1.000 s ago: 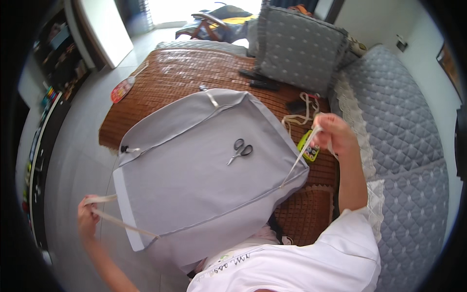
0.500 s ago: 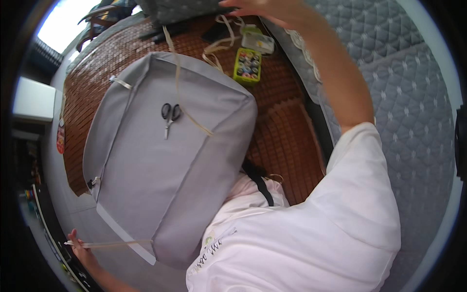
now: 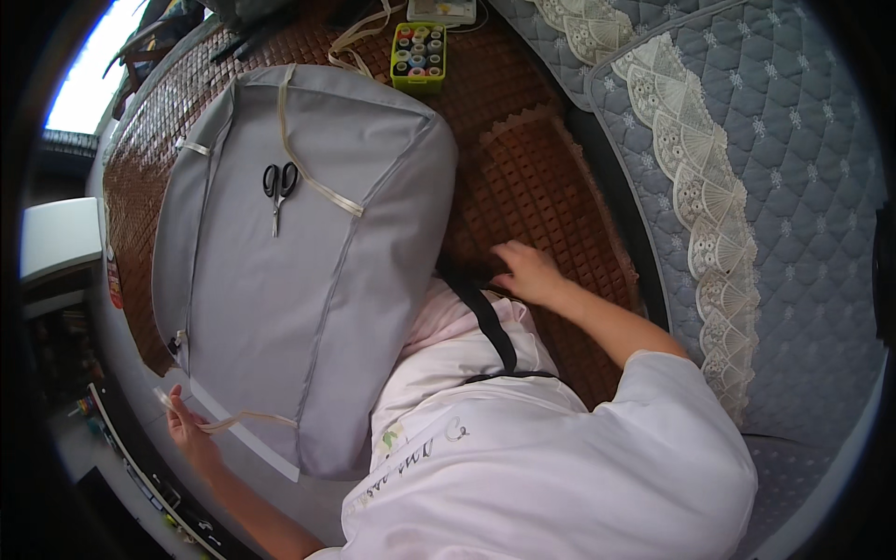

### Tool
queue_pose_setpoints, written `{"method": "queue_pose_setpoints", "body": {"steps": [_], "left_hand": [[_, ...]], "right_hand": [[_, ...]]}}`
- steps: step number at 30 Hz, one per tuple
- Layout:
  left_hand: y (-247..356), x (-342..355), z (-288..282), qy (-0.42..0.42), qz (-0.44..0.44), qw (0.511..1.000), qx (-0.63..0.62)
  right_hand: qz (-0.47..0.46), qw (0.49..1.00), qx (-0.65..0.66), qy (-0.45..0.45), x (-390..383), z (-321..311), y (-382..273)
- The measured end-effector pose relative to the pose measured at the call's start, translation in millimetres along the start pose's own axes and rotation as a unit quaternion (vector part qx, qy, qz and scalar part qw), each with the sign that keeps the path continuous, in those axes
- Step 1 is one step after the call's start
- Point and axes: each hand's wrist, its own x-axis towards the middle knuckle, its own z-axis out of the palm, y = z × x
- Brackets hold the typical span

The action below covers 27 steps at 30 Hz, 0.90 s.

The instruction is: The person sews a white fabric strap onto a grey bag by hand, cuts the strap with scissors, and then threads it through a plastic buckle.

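A large grey fabric cover (image 3: 271, 289) with piped seams lies before me, cream straps fixed to its edges. At its lower left, my left hand (image 3: 194, 434) is closed on the loose end of a cream strap (image 3: 250, 417), which sags slightly to the cover's corner. Beside my lap, over the brown mat (image 3: 551, 177), my right hand (image 3: 530, 273) has thumb and forefinger apart and shows nothing between them. A black band (image 3: 490, 327) crosses my clothing close by. Black-handled scissors (image 3: 278, 196) rest on the cover. Another cream strap (image 3: 317, 182) lies across its far part.
A yellow-green box (image 3: 418, 61) of thread spools stands beyond the cover, near a white-lidded case (image 3: 441, 11). Grey quilted padding with lace trim (image 3: 709, 215) runs along the right. A white cabinet (image 3: 61, 238) stands at the far left.
My right hand has come down from the far edge to beside my lap. The strap in my left hand has gone from taut to sagging. The view has shifted.
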Motion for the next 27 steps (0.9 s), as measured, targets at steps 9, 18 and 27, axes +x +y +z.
{"method": "queue_pose_setpoints", "body": {"steps": [9, 18, 27], "left_hand": [[-10, -30, 24, -0.015, 0.048, 0.995, -0.087], [10, 7, -48, 0.2, 0.049, 0.956, -0.209], [-205, -160, -45, 0.341, -0.333, 0.879, -0.016]], "right_hand": [[0.034, 0.991, -0.084, -0.104, 41, 29, -8], [-0.059, 0.949, 0.287, -0.114, 149, -68, -116], [-0.136, 0.942, 0.252, -0.176, 264, -58, -174]]}}
